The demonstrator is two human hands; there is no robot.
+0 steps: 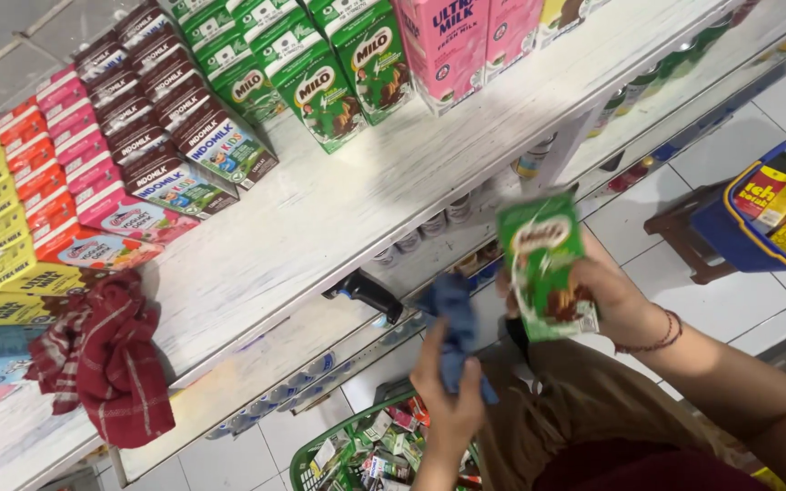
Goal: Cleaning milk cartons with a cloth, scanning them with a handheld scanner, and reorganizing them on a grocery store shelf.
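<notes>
My right hand (625, 305) holds a green drink carton (546, 264) upright in front of the white shelf (320, 227). My left hand (448, 386) grips a blue cloth (452, 327) just left of the carton, below the shelf's front edge. The cloth hangs close to the carton; I cannot tell whether they touch. More green cartons (320, 82) stand in rows at the back of the shelf.
Brown, pink, red and yellow cartons (93, 173) fill the shelf's left side. A red checked cloth (106, 364) lies at its left front edge. A green basket (357, 455) of goods sits below, a blue basket (775, 218) on a stool at right. Cans line lower shelves.
</notes>
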